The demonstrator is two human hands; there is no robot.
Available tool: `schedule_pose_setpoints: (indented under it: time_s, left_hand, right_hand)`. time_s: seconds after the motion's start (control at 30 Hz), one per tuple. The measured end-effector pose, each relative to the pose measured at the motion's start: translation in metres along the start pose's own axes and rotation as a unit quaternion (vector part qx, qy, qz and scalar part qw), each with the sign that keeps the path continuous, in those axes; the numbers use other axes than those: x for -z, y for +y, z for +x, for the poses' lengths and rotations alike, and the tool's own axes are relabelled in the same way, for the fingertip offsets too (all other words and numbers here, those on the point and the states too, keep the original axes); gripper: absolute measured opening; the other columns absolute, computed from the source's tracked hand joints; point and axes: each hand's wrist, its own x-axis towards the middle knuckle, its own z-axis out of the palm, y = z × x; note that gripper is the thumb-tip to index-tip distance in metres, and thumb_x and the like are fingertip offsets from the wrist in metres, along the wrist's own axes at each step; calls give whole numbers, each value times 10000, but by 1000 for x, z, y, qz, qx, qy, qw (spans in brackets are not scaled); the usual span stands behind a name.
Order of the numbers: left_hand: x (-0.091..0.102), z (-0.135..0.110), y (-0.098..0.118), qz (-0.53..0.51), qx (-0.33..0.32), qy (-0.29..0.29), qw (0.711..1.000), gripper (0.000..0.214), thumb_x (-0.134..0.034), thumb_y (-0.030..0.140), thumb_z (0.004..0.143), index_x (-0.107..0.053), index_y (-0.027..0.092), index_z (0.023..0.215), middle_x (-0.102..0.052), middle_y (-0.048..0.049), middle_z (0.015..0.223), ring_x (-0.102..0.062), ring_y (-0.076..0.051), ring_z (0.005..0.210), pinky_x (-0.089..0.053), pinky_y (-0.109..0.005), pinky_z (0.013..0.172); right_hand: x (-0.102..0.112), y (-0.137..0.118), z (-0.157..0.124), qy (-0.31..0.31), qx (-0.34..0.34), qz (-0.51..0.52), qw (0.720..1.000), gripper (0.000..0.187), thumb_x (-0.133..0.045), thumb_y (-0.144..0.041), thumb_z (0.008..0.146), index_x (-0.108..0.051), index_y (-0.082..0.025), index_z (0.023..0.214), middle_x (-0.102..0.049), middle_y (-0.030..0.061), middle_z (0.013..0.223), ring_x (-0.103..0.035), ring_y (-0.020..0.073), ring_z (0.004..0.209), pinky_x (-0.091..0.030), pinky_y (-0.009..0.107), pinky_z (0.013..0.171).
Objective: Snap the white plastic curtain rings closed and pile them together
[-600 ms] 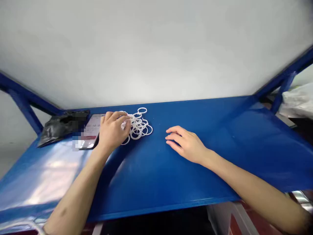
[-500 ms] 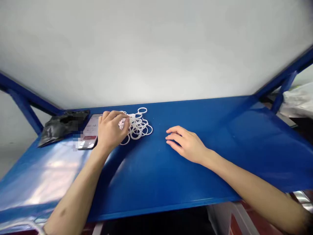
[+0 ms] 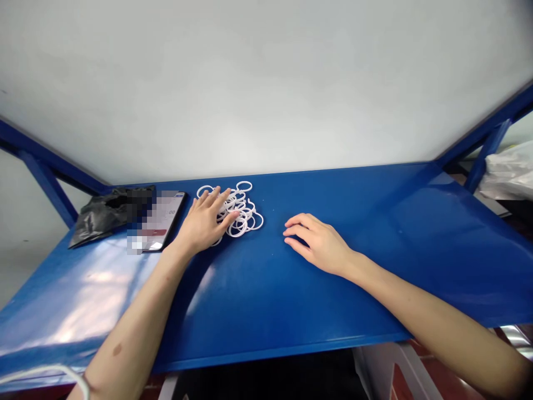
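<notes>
A heap of several white plastic rings (image 3: 244,214) lies on the blue table (image 3: 291,300) near its far edge. My left hand (image 3: 206,222) lies flat on the left part of the heap, fingers stretched out and spread over the rings. My right hand (image 3: 318,241) rests on the bare blue surface to the right of the heap, apart from it, fingers loosely extended and holding nothing.
A phone (image 3: 160,219) with a lit screen lies left of the rings, and a black plastic bag (image 3: 102,214) beyond it at the table's left end. Blue frame struts (image 3: 485,147) rise at both sides. A white bag (image 3: 510,175) sits off the right end.
My left hand has opened from a curled grip at the rings to flat, spread fingers on the heap. The right hand has stayed put.
</notes>
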Motion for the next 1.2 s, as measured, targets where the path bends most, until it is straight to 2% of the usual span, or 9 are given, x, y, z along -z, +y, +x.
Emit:
schedule_pose_setpoints:
  time_s: [0.1,0.23,0.43,0.73,0.8,0.97,1.1,1.2]
  left_hand:
    - [1,-2,9,20,-7,-3,1000,766,-384,701,970,-315,264,1595,-282,-122,1667,-188,-397,1554,-194,-642,1233]
    - [-3,-5,22,40,-54,6,998,792,-415,679,968,-269,240,1611,-205,-112,1690,-134,-379,1567,-119,-627,1260]
    - [-10,-7,36,36,-123,5,992,834,-354,712,973,-199,218,1627,-82,-114,1711,-79,-326,1581,-123,-554,1280]
    - [-4,-4,22,72,-14,4,997,879,-336,746,956,-199,197,1628,-187,-156,1690,-172,-401,1555,-153,-614,1253]
    - [-4,-5,24,78,-18,8,997,885,-319,750,957,-207,181,1625,-162,-161,1694,-143,-400,1561,-132,-614,1256]
    - [-5,-4,27,61,-97,7,993,772,-297,682,997,-238,227,1618,-98,-83,1714,-68,-315,1585,-85,-540,1287]
    - [-8,0,15,45,-61,5,997,838,-307,707,981,-178,193,1630,-165,-128,1699,-126,-350,1574,-83,-576,1279]
    - [-10,0,11,37,-52,12,998,887,-312,735,966,-104,195,1639,-162,-134,1699,-107,-362,1575,-67,-605,1270]
  right_hand:
    - [0,0,0,-4,1,5,1000,164,-560,-266,1016,-701,-182,1026,-690,95,1122,-669,223,1008,-602,401,851]
    - [0,1,0,-6,-1,8,1000,159,-563,-261,1015,-697,-179,1037,-688,99,1121,-660,227,1004,-595,406,858]
    - [-2,2,1,-13,2,17,1000,151,-568,-260,1013,-695,-183,1038,-692,98,1102,-653,228,1002,-579,427,896]
    - [-2,2,0,-15,8,23,1000,138,-576,-249,1009,-684,-170,1043,-693,100,1096,-651,229,991,-565,422,893]
    - [-2,2,0,-20,7,22,1000,141,-573,-252,1011,-684,-173,1043,-694,98,1095,-650,231,988,-562,431,896]
    - [-3,2,0,-31,6,22,999,145,-573,-260,1013,-685,-177,1051,-697,96,1096,-652,234,991,-554,445,911]
    - [-3,2,0,-32,4,23,999,141,-581,-257,1008,-688,-173,1047,-697,99,1095,-652,236,992,-553,444,913]
    - [-2,2,0,-35,-1,26,999,142,-578,-261,1010,-692,-185,1050,-700,94,1095,-654,234,998,-554,443,912]
